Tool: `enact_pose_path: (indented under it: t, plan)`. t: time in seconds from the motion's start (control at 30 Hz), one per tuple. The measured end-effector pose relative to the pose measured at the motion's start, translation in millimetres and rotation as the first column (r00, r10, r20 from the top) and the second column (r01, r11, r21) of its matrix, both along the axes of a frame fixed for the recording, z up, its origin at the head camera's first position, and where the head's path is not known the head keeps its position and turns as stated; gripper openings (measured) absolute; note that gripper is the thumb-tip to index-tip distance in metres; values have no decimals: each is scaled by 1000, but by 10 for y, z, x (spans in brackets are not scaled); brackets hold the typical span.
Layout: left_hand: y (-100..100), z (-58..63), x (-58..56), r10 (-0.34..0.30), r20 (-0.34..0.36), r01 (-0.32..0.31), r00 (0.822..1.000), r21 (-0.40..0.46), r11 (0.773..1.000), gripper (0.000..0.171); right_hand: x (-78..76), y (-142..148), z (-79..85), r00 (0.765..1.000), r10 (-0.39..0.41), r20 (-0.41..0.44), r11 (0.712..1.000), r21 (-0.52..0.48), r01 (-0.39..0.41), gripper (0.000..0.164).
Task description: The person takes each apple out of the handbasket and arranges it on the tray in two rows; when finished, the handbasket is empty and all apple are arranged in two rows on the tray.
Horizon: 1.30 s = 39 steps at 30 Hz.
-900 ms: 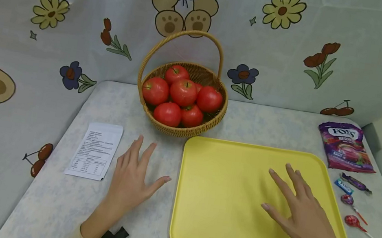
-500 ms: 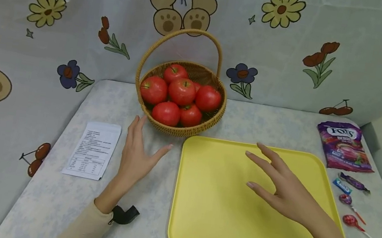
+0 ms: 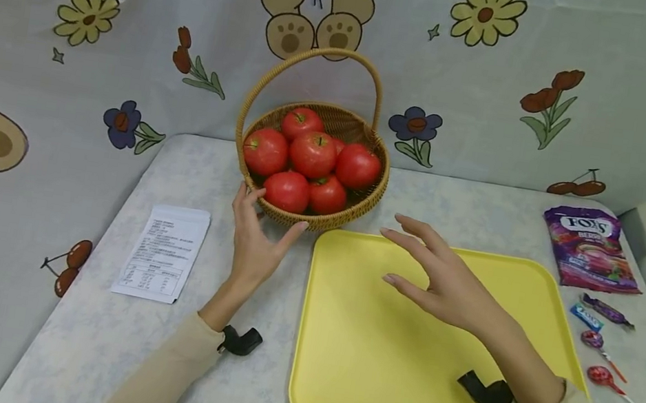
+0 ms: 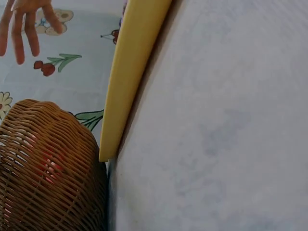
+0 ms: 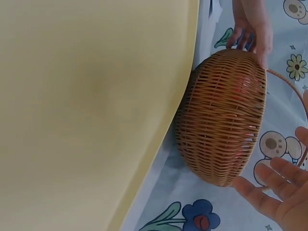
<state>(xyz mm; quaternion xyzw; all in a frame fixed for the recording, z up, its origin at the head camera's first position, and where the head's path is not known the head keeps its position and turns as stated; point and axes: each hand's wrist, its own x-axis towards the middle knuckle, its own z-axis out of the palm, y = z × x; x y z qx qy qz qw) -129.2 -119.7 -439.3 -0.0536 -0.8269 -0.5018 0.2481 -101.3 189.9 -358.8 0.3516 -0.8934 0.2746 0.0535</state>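
Note:
A wicker basket (image 3: 345, 219) with a tall arched handle stands at the back of the table, filled with several red apples (image 3: 312, 155). At its front left, my left hand (image 3: 253, 247) touches the rim with its fingertips, thumb spread away. The right wrist view also shows the left hand (image 5: 252, 24) against the basket's side. My right hand (image 3: 448, 283) hovers over the yellow tray (image 3: 384, 378), fingers extended toward the basket and holding nothing. In the left wrist view, the basket (image 4: 53, 163) fills the lower left and the right hand (image 4: 29, 24) appears above it.
A purple candy bag (image 3: 588, 248) lies at the back right. Below it are a purple wrapped candy (image 3: 607, 310), a small blue candy (image 3: 586, 316) and two lollipops (image 3: 600, 375). A white printed packet (image 3: 161, 252) lies on the left. A patterned cloth hangs behind.
My left hand has moved forward and right until its fingertips meet the basket rim. My right hand has moved left and forward over the tray. The basket stays in place.

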Motion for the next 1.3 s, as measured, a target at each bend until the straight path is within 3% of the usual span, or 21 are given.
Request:
enact_pose_path:
  t: [0.33,0.57,0.77,0.93,1.3]
  plan:
    - [-6,-19,-36,11,-31,-10,999,5,1000,72,-281,-251,80,997,61,-41,997,-42,-62,65]
    - [-27,-21,-60,11,-6,-11,1000,-12,1000,71,-628,-453,92,991,122,-47,987,-97,-126,64]
    - [-49,-39,-57,25,-5,-25,1000,-33,999,71,-973,-636,197,984,155,-84,978,-127,-165,61]
    - [-59,-45,-61,16,-13,-17,1000,-37,999,71,-1232,-781,263,987,160,-29,982,-99,-162,59]
    - [-68,-60,-57,16,-3,-16,1000,-36,999,70,-1694,-1138,198,986,114,125,992,34,-119,58]
